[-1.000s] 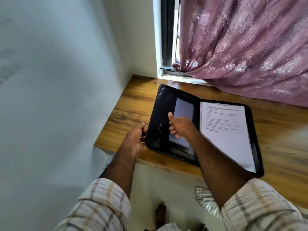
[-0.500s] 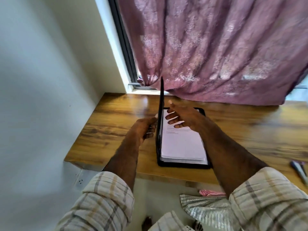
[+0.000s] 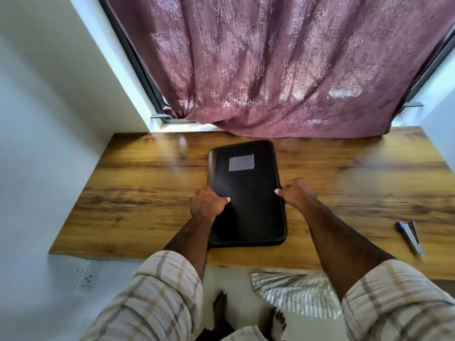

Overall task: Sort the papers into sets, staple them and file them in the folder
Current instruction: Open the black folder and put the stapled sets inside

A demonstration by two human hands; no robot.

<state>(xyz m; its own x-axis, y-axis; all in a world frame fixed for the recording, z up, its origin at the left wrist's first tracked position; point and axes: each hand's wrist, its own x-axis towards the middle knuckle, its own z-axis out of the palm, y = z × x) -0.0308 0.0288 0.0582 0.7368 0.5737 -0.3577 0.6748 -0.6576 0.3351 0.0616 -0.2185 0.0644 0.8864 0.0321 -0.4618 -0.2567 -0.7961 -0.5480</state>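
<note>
A black zip folder (image 3: 248, 183) lies closed and flat in the middle of the wooden desk (image 3: 138, 193), with a grey label window near its far end. My left hand (image 3: 208, 203) grips the folder's left edge, thumb on the cover. At the right edge my right hand (image 3: 296, 193) holds on, fingers curled around it. The papers are hidden inside. A stapler (image 3: 410, 236) lies on the desk at the right, well away from both hands.
A maroon curtain (image 3: 283, 70) hangs over the window and touches the desk's far edge just behind the folder. White walls close in at left and right. Below the desk's front edge are a wall socket (image 3: 88, 279), a patterned cloth (image 3: 295, 291) and my bare feet.
The folder was open with papers showing; its left cover swung up and over to the right, and it now lies closed. Both hands shifted to its side edges.
</note>
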